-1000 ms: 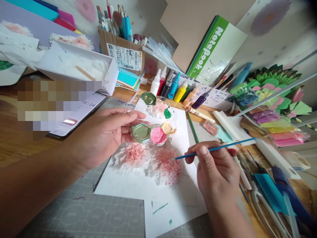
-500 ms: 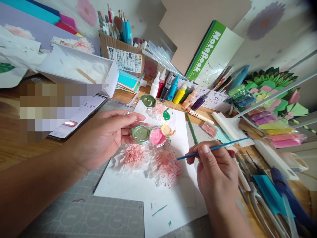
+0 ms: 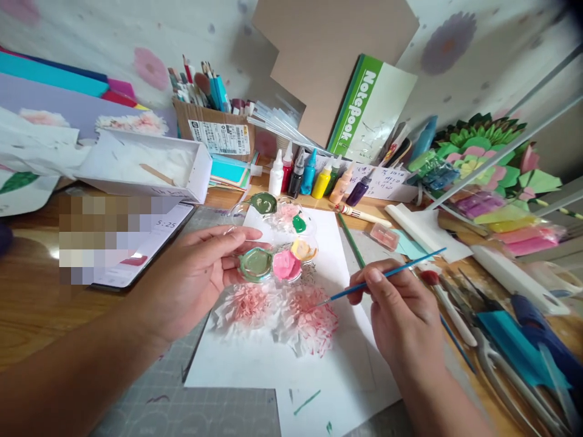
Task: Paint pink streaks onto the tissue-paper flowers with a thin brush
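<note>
In my left hand is a clear plastic paint palette, held by its edge, with wells of olive green, pink, pale orange and green paint. My right hand pinches a thin blue paintbrush. The brush tip meets the right-hand paper flower, white with pink-red petal edges. Beside it on the left lies a second pink-and-white paper flower, below the palette. Both rest on white paper. Part of another pale pink flower shows through the clear palette.
Paint bottles line the back. A phone and a white box are at left. Scissors, a green pencil-like stick and a red-tipped brush lie at right. A grey cutting mat is underneath.
The camera view has shifted, so the back of the desk sits lower in the picture. The brush tip stays at the right flower; both hands keep their holds.
</note>
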### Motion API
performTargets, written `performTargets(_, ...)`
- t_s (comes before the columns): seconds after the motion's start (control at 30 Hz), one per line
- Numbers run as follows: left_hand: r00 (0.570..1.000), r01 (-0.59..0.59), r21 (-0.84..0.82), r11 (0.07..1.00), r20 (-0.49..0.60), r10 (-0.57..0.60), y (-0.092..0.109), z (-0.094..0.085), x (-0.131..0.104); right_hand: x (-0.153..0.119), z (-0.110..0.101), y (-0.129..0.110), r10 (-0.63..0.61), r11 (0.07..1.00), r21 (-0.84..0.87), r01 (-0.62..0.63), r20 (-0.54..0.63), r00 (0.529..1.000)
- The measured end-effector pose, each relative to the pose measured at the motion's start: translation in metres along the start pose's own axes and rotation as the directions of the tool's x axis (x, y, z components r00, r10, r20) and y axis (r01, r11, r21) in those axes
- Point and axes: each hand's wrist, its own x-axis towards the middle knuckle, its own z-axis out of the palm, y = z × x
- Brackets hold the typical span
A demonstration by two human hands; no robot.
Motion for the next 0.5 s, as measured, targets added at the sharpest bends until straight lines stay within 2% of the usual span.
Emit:
performTargets(0.2, 1.0, 0.0, 0.018, 1.0, -0.01, 0.0, 0.0015, -0.0011, -0.0004, 0.0028, 0.0009, 0.0017, 0.036, 0.999, 0.013, -0.036, 0.029, 0.999)
performTargets(0.37, 1.0, 0.004, 0.019, 1.0, -0.003, -0.004, 0.0046, 0.0007, -0.0024, 0.0052, 0.0, 0.0017, 0.017, 0.999, 0.031, -0.016, -0.016, 1.0)
performTargets(0.5, 1.0, 0.011, 0.031, 0.999, -0.003, -0.011, 0.0059, 0.0028, -0.0029, 0.0062, 0.002, 0.0007, 0.023, 0.999, 0.042, -0.024, 0.03, 0.999)
